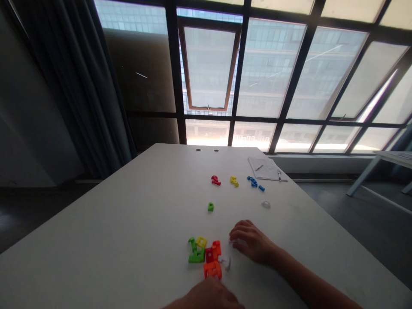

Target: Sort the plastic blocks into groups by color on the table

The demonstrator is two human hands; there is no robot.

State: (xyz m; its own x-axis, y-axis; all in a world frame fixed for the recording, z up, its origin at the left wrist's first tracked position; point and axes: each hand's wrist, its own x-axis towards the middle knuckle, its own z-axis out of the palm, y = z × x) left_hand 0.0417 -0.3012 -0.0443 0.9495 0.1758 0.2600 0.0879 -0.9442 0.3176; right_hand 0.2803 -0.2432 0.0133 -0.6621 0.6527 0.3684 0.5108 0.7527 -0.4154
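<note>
My right hand (252, 242) rests low over the table beside the pile, fingers curled, with a bit of a white plastic piece (231, 241) showing at the fingertips. At the bottom edge is my left hand (209, 296), its fingertips hidden against the orange plastic pieces (212, 269). Around these lie a dark red block (210, 255), a red-orange piece (216, 246), green pieces (196, 256) and a yellow square piece with a hole (201, 241). Between the pile and my right hand sits another white piece (226, 262).
Farther out on the white table (128, 214) lie red pieces (215, 180), yellow pieces (234, 181), blue pieces (253, 182), one green piece (210, 207) and a whitish piece (265, 204). Papers (265, 168) with pens are at the far right edge.
</note>
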